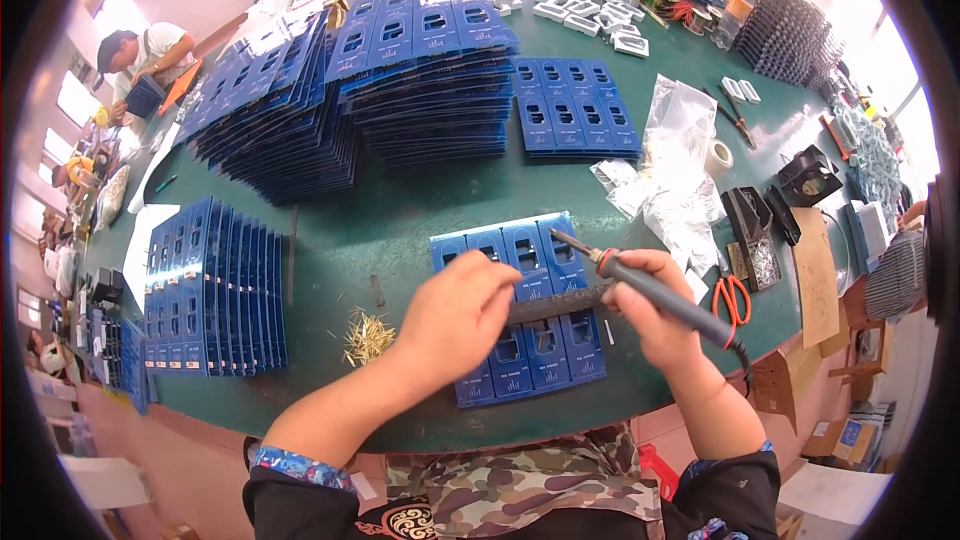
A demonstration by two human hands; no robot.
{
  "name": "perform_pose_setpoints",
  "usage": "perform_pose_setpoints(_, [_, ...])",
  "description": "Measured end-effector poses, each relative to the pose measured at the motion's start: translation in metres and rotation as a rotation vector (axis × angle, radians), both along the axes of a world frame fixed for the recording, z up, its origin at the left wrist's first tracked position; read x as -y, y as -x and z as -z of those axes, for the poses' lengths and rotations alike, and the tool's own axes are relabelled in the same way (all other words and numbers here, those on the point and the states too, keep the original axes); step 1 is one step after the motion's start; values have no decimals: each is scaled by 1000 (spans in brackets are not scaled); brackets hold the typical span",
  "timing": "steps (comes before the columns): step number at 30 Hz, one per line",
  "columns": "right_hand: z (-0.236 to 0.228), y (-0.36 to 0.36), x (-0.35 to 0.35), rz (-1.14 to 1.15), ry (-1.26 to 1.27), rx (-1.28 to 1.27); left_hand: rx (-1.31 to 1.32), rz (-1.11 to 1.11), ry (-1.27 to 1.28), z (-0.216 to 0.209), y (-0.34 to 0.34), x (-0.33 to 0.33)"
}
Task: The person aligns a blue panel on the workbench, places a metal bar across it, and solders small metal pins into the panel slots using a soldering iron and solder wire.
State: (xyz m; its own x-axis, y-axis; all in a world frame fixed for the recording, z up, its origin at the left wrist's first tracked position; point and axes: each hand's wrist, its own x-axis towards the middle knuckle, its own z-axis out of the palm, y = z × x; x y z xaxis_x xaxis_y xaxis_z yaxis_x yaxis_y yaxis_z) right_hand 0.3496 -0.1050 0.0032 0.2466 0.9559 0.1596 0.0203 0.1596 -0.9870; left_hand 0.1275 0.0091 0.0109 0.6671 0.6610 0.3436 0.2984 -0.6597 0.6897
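Crossing blue boards [545, 365], a dark bar [555, 306] obstructs; right grip [652, 310] holds soldering iron [665, 298], left grip [460, 308] unclear.

Blue panel board [550, 372], two rows of joined rectangular units, dark cut-outs, pale printed marks, lying flat, slightly skewed, on green tabletop [335, 240]. Dark narrow strip [555, 305] runs crosswise over its middle, left end hidden. Soldering iron [682, 308], grey handle, red-orange collar, held slanted, tip pointing up-left over board's upper right; whether tip touches the board is hard to tell
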Motion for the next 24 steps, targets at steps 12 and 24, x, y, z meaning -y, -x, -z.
perform_pose_setpoints(12, [16, -14, -8, 134, -27, 233, -196, -29, -60, 19, -4, -14])
perform_pose_setpoints(24, [9, -6, -11, 166, 58, 106, -225, -14, -83, 21, -7, -17])
